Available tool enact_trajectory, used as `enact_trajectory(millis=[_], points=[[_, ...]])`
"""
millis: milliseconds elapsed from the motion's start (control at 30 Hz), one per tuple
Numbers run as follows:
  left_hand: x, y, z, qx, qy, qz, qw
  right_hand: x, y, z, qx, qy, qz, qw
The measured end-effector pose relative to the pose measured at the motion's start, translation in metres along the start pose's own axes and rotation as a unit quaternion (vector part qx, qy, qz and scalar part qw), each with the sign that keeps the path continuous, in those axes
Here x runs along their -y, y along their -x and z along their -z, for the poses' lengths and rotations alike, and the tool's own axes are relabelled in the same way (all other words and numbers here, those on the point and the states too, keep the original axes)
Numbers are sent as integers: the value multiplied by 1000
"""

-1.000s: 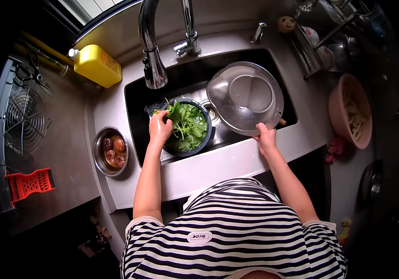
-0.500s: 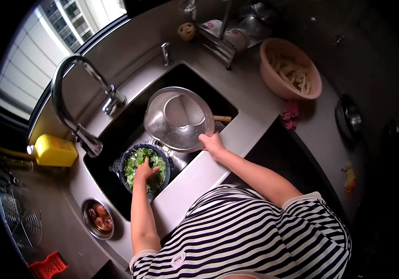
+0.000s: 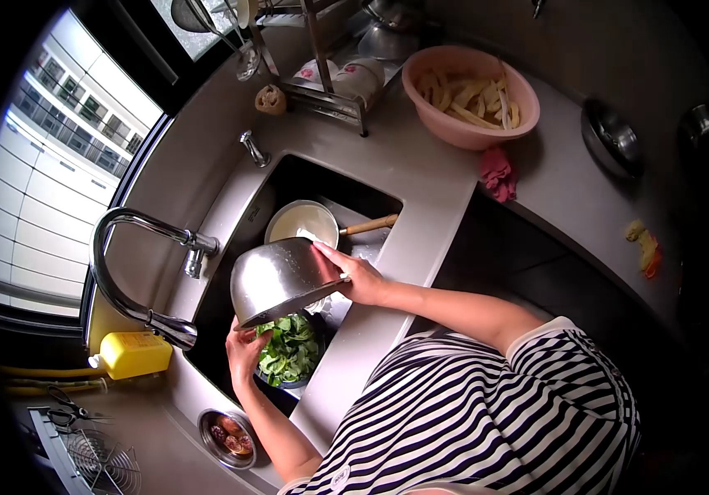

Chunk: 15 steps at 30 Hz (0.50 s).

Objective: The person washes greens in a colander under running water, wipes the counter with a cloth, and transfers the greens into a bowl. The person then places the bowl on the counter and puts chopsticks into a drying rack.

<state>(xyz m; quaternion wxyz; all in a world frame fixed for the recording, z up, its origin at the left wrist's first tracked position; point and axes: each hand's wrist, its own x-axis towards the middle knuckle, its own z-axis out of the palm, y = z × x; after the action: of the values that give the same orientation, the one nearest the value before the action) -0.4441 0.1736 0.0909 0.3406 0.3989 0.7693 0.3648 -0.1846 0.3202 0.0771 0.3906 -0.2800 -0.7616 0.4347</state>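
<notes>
A steel basin [image 3: 280,276] is tilted on its side above the sink [image 3: 371,186], its outer wall facing up. My right hand [image 3: 360,276] grips its right rim. My left hand [image 3: 245,348] holds the lower left rim, fingers curled against it. Beneath the basin, leafy greens [image 3: 291,351] fill a dark round container in the sink; its rim is partly hidden by the basin. Behind the basin, a pale pan [image 3: 303,221] with a wooden handle lies in the sink.
A chrome faucet [image 3: 136,216] arches at the left, near a yellow bottle [image 3: 136,355]. A small steel bowl [image 3: 226,439] holds round brown items. Farther back are a pink bowl [image 3: 470,132], a pink cloth [image 3: 499,173] and a dish rack [image 3: 326,103].
The view has turned to the right. The steel basin has been tipped and moved over the greens, uncovering the pan. My left hand has gone from the greens to the basin's rim.
</notes>
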Motion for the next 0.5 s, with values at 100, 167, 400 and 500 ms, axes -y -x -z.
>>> enact_trajectory(millis=[100,167,400,500], points=[[29,8,6,7,-87,25,996,-6,9,3,-1,-12,-34,999],[91,-2,-3,-37,12,116,993,-6,13,5,-11,12,-30,999],[179,-23,-51,56,311,322,893,-28,19,-8,-45,-72,-52,995],[187,-34,-60,31,299,347,888,-36,25,-10,-66,-61,-79,993]])
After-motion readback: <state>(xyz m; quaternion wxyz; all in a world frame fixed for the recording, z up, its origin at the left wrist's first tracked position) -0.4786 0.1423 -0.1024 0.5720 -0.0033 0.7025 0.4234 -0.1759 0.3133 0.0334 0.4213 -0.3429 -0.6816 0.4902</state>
